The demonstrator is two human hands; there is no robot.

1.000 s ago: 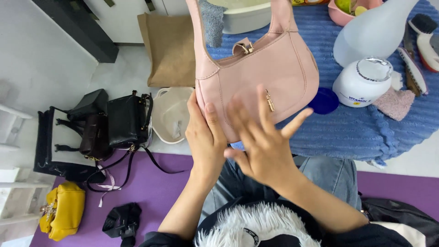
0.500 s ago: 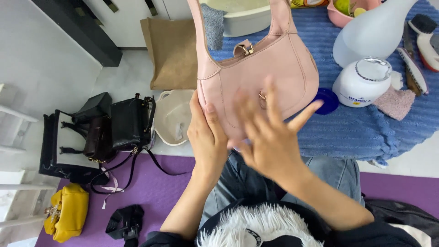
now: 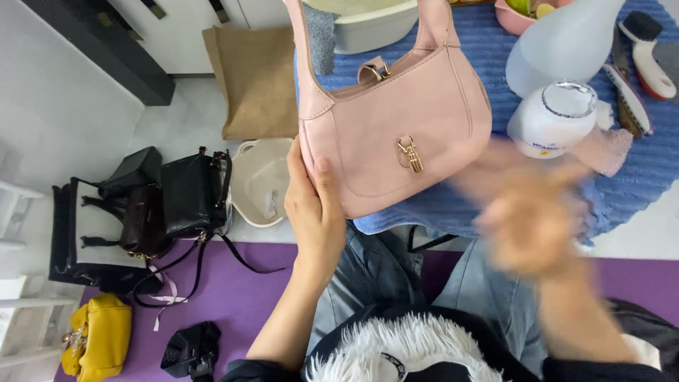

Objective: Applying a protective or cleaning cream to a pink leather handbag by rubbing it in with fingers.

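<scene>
Head view: the fingers point(image 3: 327, 185) of the left hand point(image 3: 315, 212) were closed on the lower left edge of a pink shoulder bag point(image 3: 396, 134), thumb laid across its front panel and the rest hidden behind it. That grip kept the bag upright with its front toward the camera, so the gold clasp point(image 3: 410, 153) was in plain sight. The bag hung above the person's lap, in front of a blue ribbed mat point(image 3: 495, 56).

The right hand point(image 3: 530, 212) was a blur to the right of the bag, apart from it; whether its fingers were spread or curled I could not tell. It held nothing that could be made out.

On the blue mat just beyond that hand stood a white lidded jar point(image 3: 555, 120), a frosted white bottle point(image 3: 566, 42) behind it, and a white brush point(image 3: 647, 53) by the right edge, all within arm's reach. A pale basin point(image 3: 371, 25) sat behind the bag's strap.

To the left, on the floor, lay a brown paper bag point(image 3: 258, 81), a cream bag point(image 3: 262, 180), a cluster of black bags point(image 3: 170, 198), and a yellow bag point(image 3: 99, 339) on the purple mat point(image 3: 233, 297).
</scene>
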